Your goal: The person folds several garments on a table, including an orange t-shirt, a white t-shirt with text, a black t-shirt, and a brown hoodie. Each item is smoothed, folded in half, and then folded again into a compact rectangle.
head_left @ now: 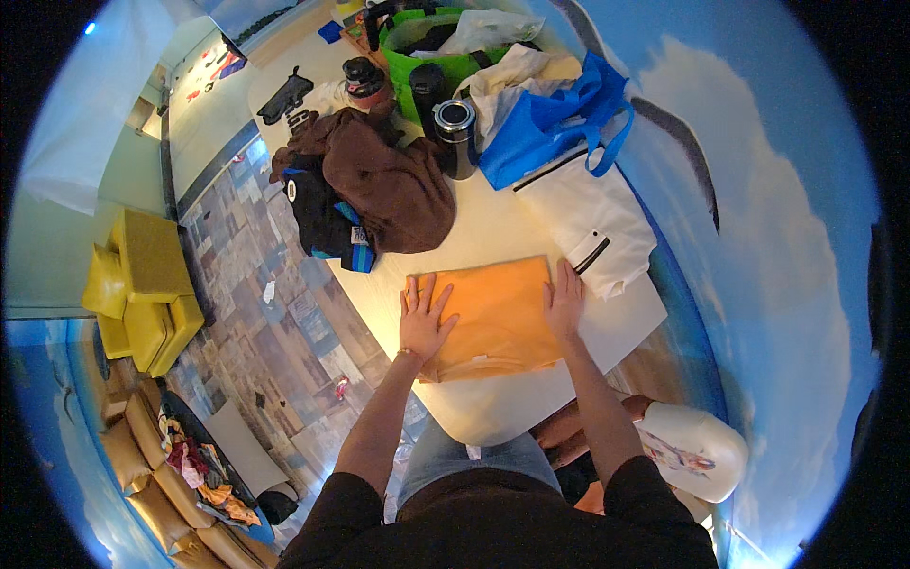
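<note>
An orange garment (498, 313), folded into a rough rectangle, lies flat on the pale table (473, 412) before me. My left hand (424, 323) rests on its left part with the fingers spread. At its right edge is my right hand (564, 302), its fingers pointing away from me and touching the cloth's side. Just beyond that hand lies a white garment or cloth item (597, 220) with black zips. Neither hand grasps anything that shows.
Brown clothing (391, 185) and a black-and-blue item (320, 213) lie at the back left. Behind stand a steel-topped tumbler (456, 135), a black bottle (428, 89), a green bag (405, 64) and a blue bag (533, 135). A white chair (693, 448) is at the right.
</note>
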Tool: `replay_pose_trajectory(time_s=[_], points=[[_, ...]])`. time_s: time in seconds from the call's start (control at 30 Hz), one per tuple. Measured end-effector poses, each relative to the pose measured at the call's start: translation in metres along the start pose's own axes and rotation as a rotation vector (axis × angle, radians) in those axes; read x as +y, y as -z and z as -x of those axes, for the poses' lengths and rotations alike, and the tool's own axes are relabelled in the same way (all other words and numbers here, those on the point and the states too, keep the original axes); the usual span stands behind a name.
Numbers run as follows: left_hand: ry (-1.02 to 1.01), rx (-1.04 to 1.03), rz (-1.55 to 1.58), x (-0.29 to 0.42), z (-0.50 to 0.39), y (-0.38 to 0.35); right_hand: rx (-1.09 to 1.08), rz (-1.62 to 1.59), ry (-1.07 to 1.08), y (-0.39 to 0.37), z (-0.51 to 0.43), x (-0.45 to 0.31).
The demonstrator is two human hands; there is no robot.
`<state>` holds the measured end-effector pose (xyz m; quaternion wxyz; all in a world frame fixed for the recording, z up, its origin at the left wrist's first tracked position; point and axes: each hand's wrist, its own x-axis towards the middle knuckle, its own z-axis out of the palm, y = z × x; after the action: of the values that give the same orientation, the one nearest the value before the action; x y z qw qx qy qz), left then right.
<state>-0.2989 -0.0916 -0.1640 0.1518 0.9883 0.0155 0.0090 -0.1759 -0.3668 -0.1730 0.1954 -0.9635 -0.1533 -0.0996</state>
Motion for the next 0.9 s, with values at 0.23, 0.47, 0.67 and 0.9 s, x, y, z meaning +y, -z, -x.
replay_pose_trajectory(time_s=[0.23, 0.47, 0.67, 0.9], points=[[0.344, 0.133, 0.143, 0.053, 0.065, -0.009, 0.155, -0.198, -0.257, 0.037, 0.097, -0.035], [0.108, -0.740, 0.158, 0.118, 0.142, -0.002, 0.101, -0.549, -0.601, 0.029, 0.121, -0.014], [-0.273, -0.732, 0.758, 0.156, 0.146, -0.013, -0.216, -0.819, -0.454, 0.025, 0.048, 0.011], [-0.191, -0.082, 0.002, 0.123, 0.061, -0.002, 0.230, -0.354, -0.291, 0.073, 0.101, 0.002]])
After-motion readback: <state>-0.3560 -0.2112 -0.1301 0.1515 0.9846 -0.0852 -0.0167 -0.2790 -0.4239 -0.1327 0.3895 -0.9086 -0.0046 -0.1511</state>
